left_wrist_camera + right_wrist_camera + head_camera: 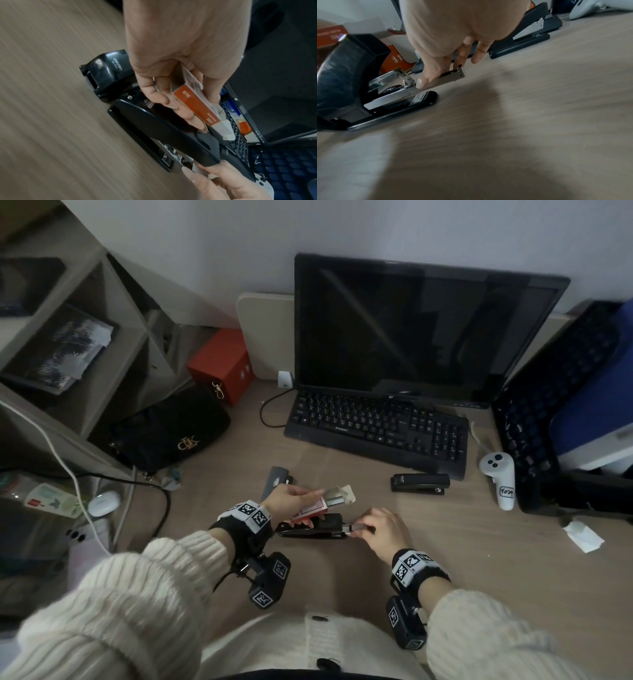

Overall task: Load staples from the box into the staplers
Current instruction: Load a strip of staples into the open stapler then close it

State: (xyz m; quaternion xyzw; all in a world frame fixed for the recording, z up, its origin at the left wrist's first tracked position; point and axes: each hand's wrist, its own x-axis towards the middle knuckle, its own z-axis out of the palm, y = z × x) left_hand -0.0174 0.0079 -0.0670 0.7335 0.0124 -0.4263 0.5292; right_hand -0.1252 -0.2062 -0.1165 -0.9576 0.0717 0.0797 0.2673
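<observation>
A black stapler point(313, 527) point(154, 125) point(351, 83) lies on the wooden desk in front of me. Its metal staple tray point(447, 77) sticks out of the front end. My right hand point(378, 530) point(443, 59) pinches that tray between thumb and fingers. My left hand point(291, 499) point(173, 75) holds the small orange staple box point(310, 508) point(195, 106) just above the stapler's back, its inner tray point(339, 496) slid out with staples showing. A second black stapler point(419, 482) point(527, 35) sits shut near the keyboard. A third, grey stapler point(275, 481) lies behind my left hand.
A black keyboard point(376, 429) and monitor point(421, 330) stand at the back. A white controller point(500, 477) and a black crate point(555, 405) are on the right, a crumpled paper point(582, 537) nearer. A black handbag point(171, 429) and a red box point(221, 364) sit left.
</observation>
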